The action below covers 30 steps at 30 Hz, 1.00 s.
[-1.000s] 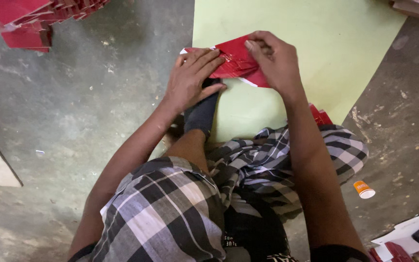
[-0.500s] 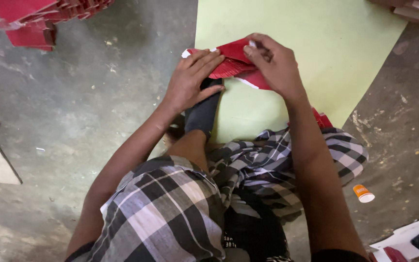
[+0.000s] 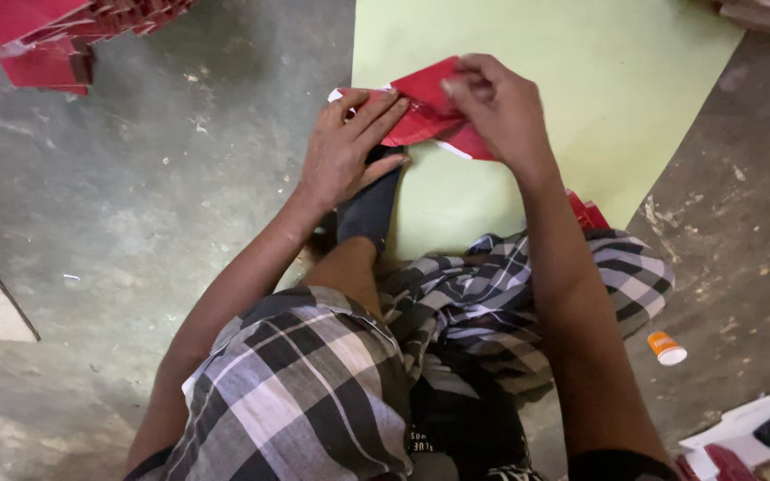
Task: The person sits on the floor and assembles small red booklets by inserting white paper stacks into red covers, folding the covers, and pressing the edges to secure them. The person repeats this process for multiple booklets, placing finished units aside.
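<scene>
Red paper [image 3: 425,111], folded and glossy, is lying on a pale green sheet [image 3: 581,107] spread over the concrete floor [image 3: 180,205], towards the far middle of the scene. The left hand [image 3: 345,151] is pressing flat on the paper's left part, its fingers [image 3: 376,111] stretched out and lying close together, holding nothing but pinning the paper down. The right hand [image 3: 501,107] is curling over the paper's right part, its fingers [image 3: 465,80] bent and pinching the upper edge of a raised flap (the fingertips are partly hidden behind the fold, so how tightly they are closing I cannot tell exactly). A white underside is showing at the paper's near right edge.

The person is sitting on the floor in a checked cloth [image 3: 314,383], with a dark sock [image 3: 369,209] resting just near the left hand. A stack of red folded pieces [image 3: 55,36] is lying at the far left, well apart from the hands. A small orange-and-white cap [image 3: 667,347] is lying on the floor to the near right.
</scene>
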Each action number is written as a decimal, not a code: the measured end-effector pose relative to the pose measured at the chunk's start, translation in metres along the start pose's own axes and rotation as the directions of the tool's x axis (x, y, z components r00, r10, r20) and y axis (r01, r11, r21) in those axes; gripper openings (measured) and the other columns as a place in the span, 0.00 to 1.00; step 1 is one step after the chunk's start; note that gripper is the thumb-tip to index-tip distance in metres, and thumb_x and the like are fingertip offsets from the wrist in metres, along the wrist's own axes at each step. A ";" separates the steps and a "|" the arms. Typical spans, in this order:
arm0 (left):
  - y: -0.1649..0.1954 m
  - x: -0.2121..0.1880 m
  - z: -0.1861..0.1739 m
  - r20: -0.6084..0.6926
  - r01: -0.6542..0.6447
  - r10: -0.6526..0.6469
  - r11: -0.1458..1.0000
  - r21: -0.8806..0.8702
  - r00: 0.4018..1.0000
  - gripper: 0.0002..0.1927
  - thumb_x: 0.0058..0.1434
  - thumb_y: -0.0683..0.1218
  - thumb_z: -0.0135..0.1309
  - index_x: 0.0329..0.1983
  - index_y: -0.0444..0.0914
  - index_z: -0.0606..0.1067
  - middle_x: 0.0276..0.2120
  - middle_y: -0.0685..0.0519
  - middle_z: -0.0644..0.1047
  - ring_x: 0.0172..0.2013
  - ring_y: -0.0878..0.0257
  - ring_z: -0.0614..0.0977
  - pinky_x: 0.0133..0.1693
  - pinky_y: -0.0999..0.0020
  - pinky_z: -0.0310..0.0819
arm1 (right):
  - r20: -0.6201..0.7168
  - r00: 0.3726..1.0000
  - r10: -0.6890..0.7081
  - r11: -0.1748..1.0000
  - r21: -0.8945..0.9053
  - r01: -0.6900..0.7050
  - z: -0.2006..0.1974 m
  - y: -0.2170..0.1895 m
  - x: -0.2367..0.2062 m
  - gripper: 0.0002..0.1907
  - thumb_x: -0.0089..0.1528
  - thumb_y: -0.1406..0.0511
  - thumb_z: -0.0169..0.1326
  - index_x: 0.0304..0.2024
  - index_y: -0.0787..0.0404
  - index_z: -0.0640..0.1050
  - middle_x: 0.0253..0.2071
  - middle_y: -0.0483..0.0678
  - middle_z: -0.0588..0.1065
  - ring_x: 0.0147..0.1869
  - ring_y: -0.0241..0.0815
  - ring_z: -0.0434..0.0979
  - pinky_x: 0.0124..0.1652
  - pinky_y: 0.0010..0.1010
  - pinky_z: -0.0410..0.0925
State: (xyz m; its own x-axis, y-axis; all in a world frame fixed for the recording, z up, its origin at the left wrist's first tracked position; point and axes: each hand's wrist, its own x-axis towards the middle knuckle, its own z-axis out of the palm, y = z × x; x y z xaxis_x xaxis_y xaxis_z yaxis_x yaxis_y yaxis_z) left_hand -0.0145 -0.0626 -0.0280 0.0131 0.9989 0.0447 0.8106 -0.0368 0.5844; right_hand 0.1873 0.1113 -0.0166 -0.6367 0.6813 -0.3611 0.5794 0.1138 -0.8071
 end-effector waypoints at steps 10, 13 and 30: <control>0.000 0.016 -0.005 0.034 0.003 -0.002 0.999 -0.041 0.999 0.34 0.57 0.59 0.69 0.61 0.38 0.75 0.69 0.51 0.69 0.55 0.46 0.71 0.56 0.49 0.68 | 0.070 0.993 -0.099 0.986 0.142 0.089 0.001 0.004 0.003 0.24 0.68 0.62 0.64 0.61 0.68 0.73 0.52 0.53 0.79 0.52 0.41 0.81 0.52 0.30 0.74; 0.000 0.018 -0.008 0.034 0.020 -0.018 0.998 -0.061 0.999 0.32 0.58 0.57 0.69 0.62 0.40 0.75 0.70 0.54 0.69 0.56 0.47 0.71 0.58 0.51 0.69 | -0.002 1.000 -0.031 0.999 0.025 0.031 0.003 0.007 -0.001 0.18 0.71 0.62 0.59 0.60 0.65 0.77 0.52 0.50 0.81 0.53 0.39 0.83 0.54 0.28 0.75; 0.003 0.003 -0.008 -0.016 0.051 -0.053 0.993 -0.108 0.998 0.37 0.59 0.56 0.69 0.69 0.40 0.72 0.64 0.50 0.74 0.60 0.47 0.72 0.61 0.52 0.69 | -0.114 0.965 -0.236 0.972 -0.016 0.236 0.001 0.002 0.000 0.13 0.68 0.66 0.66 0.52 0.64 0.78 0.46 0.52 0.78 0.46 0.43 0.79 0.46 0.33 0.73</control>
State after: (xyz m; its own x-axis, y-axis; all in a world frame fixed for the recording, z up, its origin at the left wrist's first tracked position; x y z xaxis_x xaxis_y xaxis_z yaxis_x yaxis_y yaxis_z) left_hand -0.0167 -0.0603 -0.0193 -0.0393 0.9989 0.0271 0.7421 0.0110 0.6702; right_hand 0.1883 0.1103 -0.0189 -0.6934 0.7129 -0.1044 0.4206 0.2828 -0.8621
